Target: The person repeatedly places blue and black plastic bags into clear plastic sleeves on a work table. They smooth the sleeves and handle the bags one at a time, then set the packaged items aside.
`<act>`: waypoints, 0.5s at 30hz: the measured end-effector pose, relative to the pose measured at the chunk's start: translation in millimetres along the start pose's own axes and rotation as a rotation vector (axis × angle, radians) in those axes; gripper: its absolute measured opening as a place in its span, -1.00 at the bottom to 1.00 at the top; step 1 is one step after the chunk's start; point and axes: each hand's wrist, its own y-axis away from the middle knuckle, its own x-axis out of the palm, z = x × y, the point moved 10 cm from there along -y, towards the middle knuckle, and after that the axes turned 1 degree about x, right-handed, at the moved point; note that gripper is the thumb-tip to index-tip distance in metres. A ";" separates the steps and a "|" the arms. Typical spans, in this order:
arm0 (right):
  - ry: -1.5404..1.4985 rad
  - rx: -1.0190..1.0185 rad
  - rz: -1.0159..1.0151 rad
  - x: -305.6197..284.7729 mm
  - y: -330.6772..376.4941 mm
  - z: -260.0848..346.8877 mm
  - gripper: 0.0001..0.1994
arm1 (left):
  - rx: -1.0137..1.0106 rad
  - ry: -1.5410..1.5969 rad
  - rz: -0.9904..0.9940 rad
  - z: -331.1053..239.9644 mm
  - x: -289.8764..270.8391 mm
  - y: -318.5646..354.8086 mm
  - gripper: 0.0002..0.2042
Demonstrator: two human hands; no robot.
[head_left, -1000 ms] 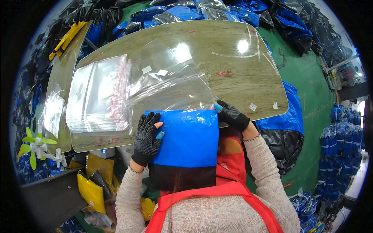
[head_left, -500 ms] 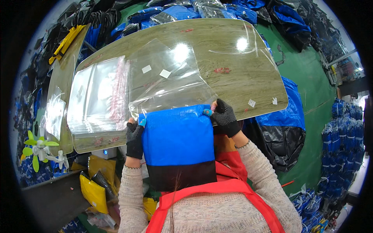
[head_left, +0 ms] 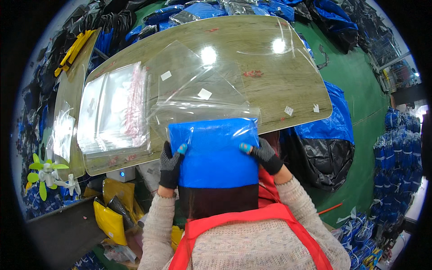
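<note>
A folded blue and black plastic-like sheet (head_left: 219, 173) hangs over the table's near edge in front of me. Its far end sits inside the mouth of a clear plastic bag (head_left: 225, 111), which lies on the table. My left hand (head_left: 172, 162) grips the left edge of the folded sheet, thumb on top and fingers underneath. At the right edge, my right hand (head_left: 265, 155) pinches it the same way. Both hands wear dark gloves that leave the thumb tips uncovered, with blue at the thumbs. A small white label (head_left: 204, 94) shows on the clear bag.
A stack of clear bags (head_left: 110, 108) lies on the left of the wood-patterned table (head_left: 279, 76). A small green-bladed fan (head_left: 46, 170) stands at the left. Blue and black bundles (head_left: 321, 148) rest on the floor to the right. Yellow packages (head_left: 109, 222) sit at lower left.
The folded sheet's far end has gone into the clear bag's mouth. Both hands have slid nearer to me along its sides, and the sheet sits slightly further right.
</note>
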 end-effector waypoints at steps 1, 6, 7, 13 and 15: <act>-0.118 -0.071 -0.001 2.6 10.5 5.3 -0.43 | -0.006 -0.126 -0.022 4.7 -1.8 9.8 -0.23; -0.235 0.035 -0.245 -19.0 65.7 -38.3 -0.52 | -0.028 -0.063 0.114 37.0 37.8 52.6 -0.17; -0.249 0.183 -0.217 -20.9 71.1 -59.8 -0.54 | -0.082 -0.058 0.086 46.2 38.4 55.9 -0.18; 0.320 0.202 -0.036 -68.6 63.2 -73.2 -0.63 | -0.034 -0.289 0.241 30.0 35.7 7.7 -0.46; 0.326 -0.050 -0.020 -69.2 54.0 -43.6 -0.69 | -0.058 -0.156 0.214 18.8 32.6 -19.4 -0.60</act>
